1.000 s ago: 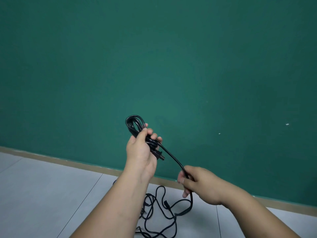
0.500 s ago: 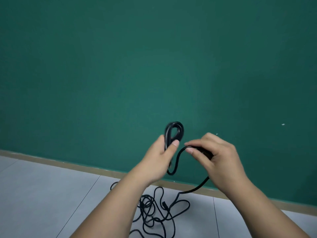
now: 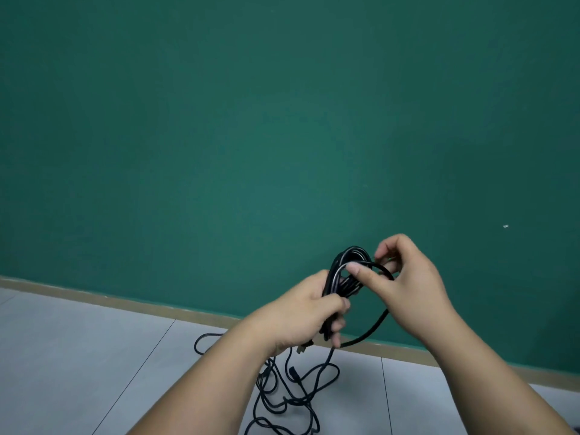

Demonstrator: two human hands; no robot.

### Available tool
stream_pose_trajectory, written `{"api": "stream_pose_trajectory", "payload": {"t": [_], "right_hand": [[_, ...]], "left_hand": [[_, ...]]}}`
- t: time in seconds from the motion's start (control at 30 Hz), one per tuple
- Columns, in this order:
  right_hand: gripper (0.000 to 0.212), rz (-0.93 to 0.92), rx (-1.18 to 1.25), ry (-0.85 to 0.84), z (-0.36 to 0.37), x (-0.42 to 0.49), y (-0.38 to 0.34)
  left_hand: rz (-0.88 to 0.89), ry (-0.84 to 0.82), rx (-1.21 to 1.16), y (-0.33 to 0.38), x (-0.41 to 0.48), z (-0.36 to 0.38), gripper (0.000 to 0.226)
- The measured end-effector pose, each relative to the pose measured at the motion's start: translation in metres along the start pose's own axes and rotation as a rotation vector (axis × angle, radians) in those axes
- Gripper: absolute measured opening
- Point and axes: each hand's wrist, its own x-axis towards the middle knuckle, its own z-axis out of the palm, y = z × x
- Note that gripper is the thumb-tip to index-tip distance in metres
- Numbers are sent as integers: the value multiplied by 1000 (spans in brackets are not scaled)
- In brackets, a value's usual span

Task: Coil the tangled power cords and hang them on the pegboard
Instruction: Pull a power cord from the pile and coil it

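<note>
My left hand [image 3: 301, 312] grips a small coil of black power cord [image 3: 342, 271], held upright in front of the green wall. My right hand [image 3: 405, 287] pinches a strand of the same cord at the coil's top right and lays it over the loops. From that hand the loose cord [image 3: 373, 328] curves down behind my left hand to the floor. A plug end [image 3: 303, 347] sticks out under my left palm. A tangle of black cords [image 3: 288, 394] lies on the floor below my forearms. No pegboard is in view.
A plain green wall [image 3: 251, 136] fills most of the view, with a tan baseboard [image 3: 125, 304] along its foot. Grey floor tiles [image 3: 78, 356] spread to the left. A small white mark [image 3: 505, 226] sits on the wall at the right.
Both hands shifted to the right. My right hand has brought its strand up and over the coil, which now shows more loops. My left hand grips the coil lower down.
</note>
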Motion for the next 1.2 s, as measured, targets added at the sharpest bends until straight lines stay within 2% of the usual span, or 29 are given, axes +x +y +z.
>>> {"api": "stream_pose_trajectory", "payload": {"t": [0.1,0.17,0.2,0.27,0.33,0.47,0.63,0.87,0.97,1.2], "right_hand": [[22,153,260,-161,-4,4,7],[7,128,304,-222,-7,4,9],[6,79,285,-194,-8,4,9],[11,-46,199,-54,-8,4,5],[9,-125,119,72,-7,3,-1],[9,-49,63,157,-7,6,4],[8,76,122,139,-5,8,11],[6,127,297,34,1,6,11],[10,137,297,-22,5,6,12],[21,144,343,-42,19,0,4]], "left_hand": [[27,129,-171,1,3,-1,15],[13,217,-214,1,4,-4,21],[-8,240,-175,-1,5,-6,21],[-54,242,18,-7,4,-8,16],[-66,171,190,-11,2,-6,9],[-18,77,261,-5,1,4,7],[7,85,257,1,0,5,25],[45,256,196,-3,2,4,6],[77,328,124,-2,4,8,1],[111,523,97,-14,14,11,12]]}}
